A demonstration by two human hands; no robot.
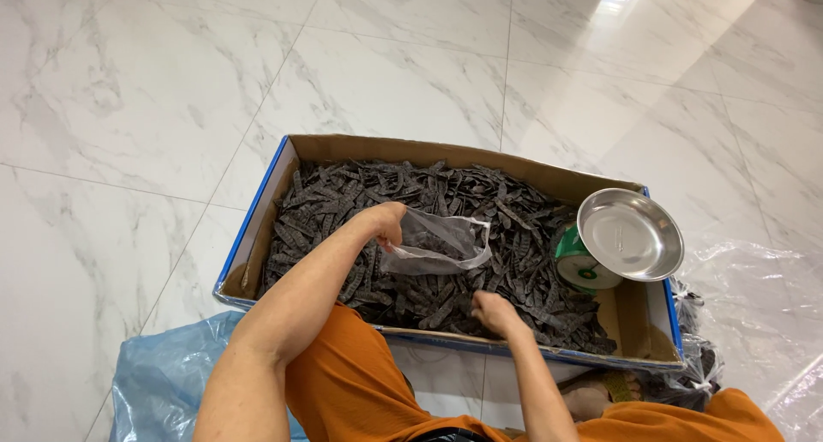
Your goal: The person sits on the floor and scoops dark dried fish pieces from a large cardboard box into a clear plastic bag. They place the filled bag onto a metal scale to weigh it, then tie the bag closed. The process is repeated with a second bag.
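Right now my left hand (387, 223) is pinched shut on the near-left rim of a clear plastic bag (441, 245), holding its mouth up over the middle of the box. My right hand (495, 312) is down among the dark dried pods (360, 202) near the near wall, fingers curled into the heap; I cannot tell whether they have closed on any pods. The bag lies slack on top of the pods, its open mouth turned to the right, and seems nearly empty.

To do this well, I judge the left hand should keep the mouth lifted and wide, and the right should bring small handfuls low across the heap, so nothing spills over the side.

As for edges, the cardboard box (257, 236) with its blue outer face hems the pods in on all sides, the near wall just beside my right wrist. A shiny steel dish (630, 234) sits tilted on a green-and-white tin (576, 266) at the right end, near enough to knock. Open room lies over the left and far pods. Marble floor (129, 108) surrounds everything, with a blue plastic sheet (163, 373) near left.
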